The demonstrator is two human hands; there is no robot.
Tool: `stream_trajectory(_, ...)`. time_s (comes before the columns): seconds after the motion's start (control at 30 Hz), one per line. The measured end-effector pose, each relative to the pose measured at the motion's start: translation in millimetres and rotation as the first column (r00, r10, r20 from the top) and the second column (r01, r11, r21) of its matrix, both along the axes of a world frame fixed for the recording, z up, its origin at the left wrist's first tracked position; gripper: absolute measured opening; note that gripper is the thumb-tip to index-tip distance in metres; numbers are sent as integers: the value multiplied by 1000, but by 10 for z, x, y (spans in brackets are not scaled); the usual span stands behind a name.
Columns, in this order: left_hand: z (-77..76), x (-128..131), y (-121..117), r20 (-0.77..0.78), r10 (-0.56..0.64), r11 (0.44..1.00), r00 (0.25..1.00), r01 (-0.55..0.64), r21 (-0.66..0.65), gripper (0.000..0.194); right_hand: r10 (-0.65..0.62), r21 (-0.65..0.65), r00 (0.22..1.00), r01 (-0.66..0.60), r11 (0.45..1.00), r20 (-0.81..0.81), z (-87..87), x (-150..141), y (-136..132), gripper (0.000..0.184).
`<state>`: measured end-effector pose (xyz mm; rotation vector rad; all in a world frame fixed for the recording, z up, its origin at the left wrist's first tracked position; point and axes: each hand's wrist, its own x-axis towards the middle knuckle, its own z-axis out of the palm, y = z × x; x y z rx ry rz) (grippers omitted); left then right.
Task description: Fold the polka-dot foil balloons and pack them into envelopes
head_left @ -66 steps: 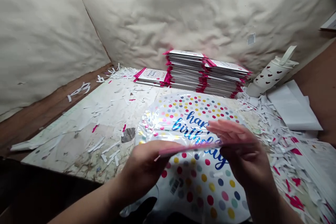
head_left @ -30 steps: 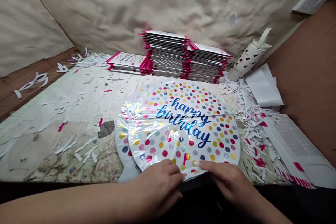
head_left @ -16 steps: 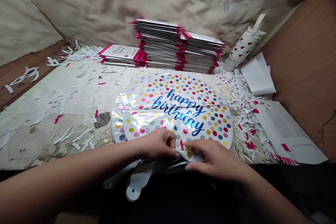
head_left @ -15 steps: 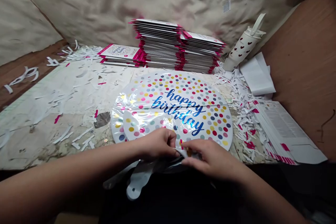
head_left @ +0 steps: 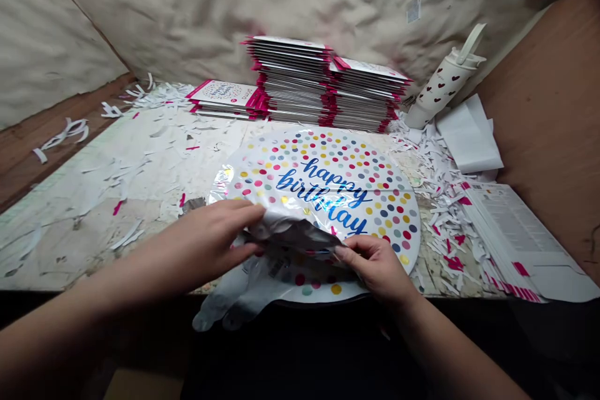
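A packing workshop, apparently: stacked pink-edged packets [head_left: 293,84] beyond the fingers [head_left: 241,219], paper scraps [head_left: 434,162] littering the worn surface [head_left: 173,169] to either side.

The dotted foil balloon [head_left: 321,184] reads "happy birthday" (in blue script).

Best way through is over the left side of the table [head_left: 169,153], just flat paper scraps [head_left: 127,234] there, with a low packet pile [head_left: 225,94] at its back. Tall packet stacks [head_left: 293,84] block behind the balloon [head_left: 323,181]; tumbler [head_left: 443,89], loose sheets [head_left: 469,134] and card pile [head_left: 520,231] crowd the right. Front approach is crossed by the left hand [head_left: 218,228], right hand [head_left: 380,265] and both forearms.
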<state>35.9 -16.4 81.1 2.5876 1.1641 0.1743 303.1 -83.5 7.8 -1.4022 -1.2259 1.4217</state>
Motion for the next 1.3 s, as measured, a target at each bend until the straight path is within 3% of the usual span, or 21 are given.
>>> stream_trajectory(0.07,-56,66,12,46,10,1000,999,-9,-16,26,-35,-58,995,30,998,-97,-33,-23,2,23)
stream_trajectory(0.13,-157,145,2,113,28,999,993,-26,-20,18,-41,-114,984,22,993,-175,-58,-43,5,27)
stream_trajectory(0.23,-349,154,-53,237,-69,996,969,54,68,21,-44,-159,952,-4,987,-302,-89,-39,40,30)
stream_trajectory(0.33,-492,-16,-180,240,-181,963,954,123,238,31,-207,-209,879,126,970,-430,-111,13,101,28)
stream_trajectory(0.4,-511,-190,-280,116,-215,957,970,186,223,34,-333,-228,833,254,940,-442,-105,55,121,26)
stream_trajectory(0.43,-496,-281,-317,32,-252,957,967,244,155,34,-356,-195,833,300,934,-424,-90,70,115,24)
stream_trajectory(0.5,-435,-440,-335,-75,-321,947,944,322,5,32,-288,-27,907,294,956,-307,-32,71,61,17)
stream_trajectory(0.57,-379,-530,-255,-64,-243,970,968,244,16,43,-85,229,995,95,969,-53,46,21,-43,7)
stream_trajectory(0.6,-370,-539,-184,-28,-155,984,987,157,85,56,21,349,994,-58,935,108,78,-22,-106,5)
stream_trajectory(0.67,-414,-490,-13,32,-44,974,999,35,224,75,155,484,893,-366,795,422,96,-116,-232,20)
stream_trajectory(0.73,-530,-393,133,-30,-135,968,990,138,210,69,174,445,726,-573,688,665,24,-158,-325,44)
stream_trajectory(0.77,-604,-349,181,-69,-228,960,971,236,149,61,159,378,636,-621,687,755,-42,-136,-350,56)
stream_trajectory(0.83,-750,-302,221,-82,-371,927,925,373,20,52,94,221,461,-583,782,882,-198,20,-359,72)
stream_trajectory(0.93,-892,-337,193,37,-366,931,930,366,-7,48,-23,79,199,-278,957,980,-348,484,-307,63)
stream_trajectory(1.0,-918,-371,161,69,-347,938,935,347,11,51,-13,16,52,-59,998,999,-300,816,-273,50)
stream_trajectory(1.03,-914,-376,146,64,-347,938,936,346,24,52,26,-26,22,-3,1000,999,-225,948,-260,46)
stream_trajectory(1.1,-892,-351,121,36,-351,936,936,349,50,57,136,-131,87,-55,990,987,-8,1087,-224,51)
stream_trajectory(1.17,-869,-292,98,36,-359,932,933,356,71,61,229,-156,246,-283,946,942,217,1040,-132,61)
stream_trajectory(1.23,-858,-228,83,55,-412,911,909,410,46,60,241,-38,377,-473,880,894,339,853,51,56)
stream_trajectory(1.3,-856,-183,84,95,-460,887,883,463,-3,55,196,67,413,-542,838,889,305,653,294,47)
